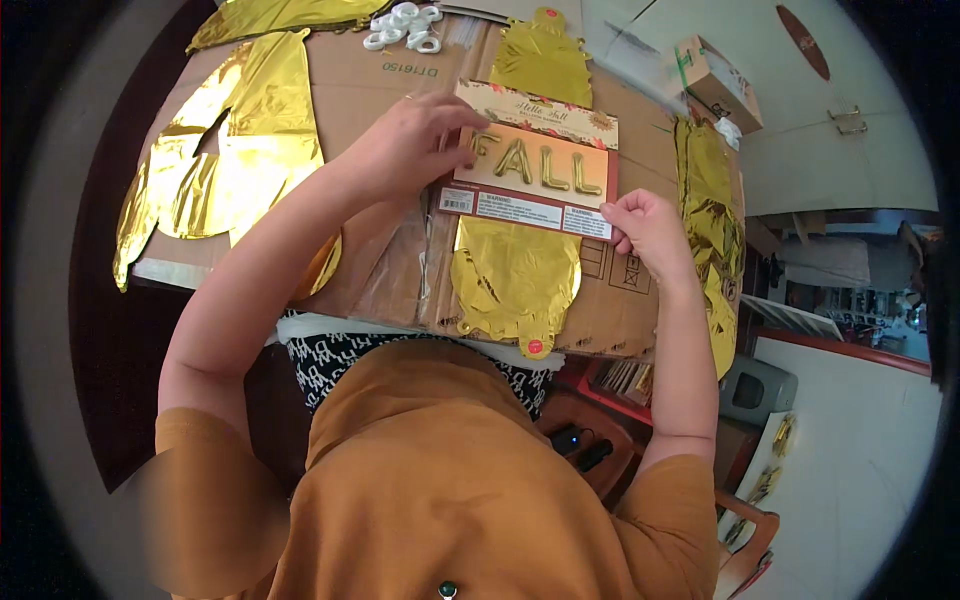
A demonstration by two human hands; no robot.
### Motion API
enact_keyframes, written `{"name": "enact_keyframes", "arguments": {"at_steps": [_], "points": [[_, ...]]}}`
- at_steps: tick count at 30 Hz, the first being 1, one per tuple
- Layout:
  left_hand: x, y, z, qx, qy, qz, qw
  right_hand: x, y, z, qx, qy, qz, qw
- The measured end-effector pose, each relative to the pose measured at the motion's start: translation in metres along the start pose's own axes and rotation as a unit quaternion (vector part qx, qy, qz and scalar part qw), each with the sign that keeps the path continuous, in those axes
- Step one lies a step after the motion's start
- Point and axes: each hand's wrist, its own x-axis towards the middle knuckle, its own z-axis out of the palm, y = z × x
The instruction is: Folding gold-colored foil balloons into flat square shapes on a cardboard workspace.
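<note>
A printed balloon package card (540, 170) with gold letter balloons pictured on an orange panel lies at a slight tilt over a flat gold foil balloon (515, 285). My right hand (650, 228) pinches the card's lower right corner between thumb and fingers. Over its left edge, my left hand (415, 145) has bent fingers and thumb spaced apart, with their tips on or just above the printed front. The balloon beneath shows past the card's lower edge, with a small round red tag at its bottom end.
Cardboard (375, 245) covers the table. Flat gold foil balloons lie at the left (230, 140), the far side (545, 62) and the right (705, 190). White ribbon rolls (403, 27) are heaped at the back. A small carton (715, 85) stands at the back right.
</note>
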Motion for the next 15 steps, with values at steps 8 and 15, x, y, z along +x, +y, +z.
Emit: {"name": "enact_keyframes", "arguments": {"at_steps": [8,15], "points": [[-0.007,-0.007,0.011,0.033,-0.033,0.106,0.993,-0.004,0.006,0.002,-0.009,-0.016,-0.011,1.0],[-0.002,-0.012,0.015,0.0,-0.045,0.086,0.995,0.001,0.0,-0.003,-0.005,-0.033,-0.018,0.999]]}}
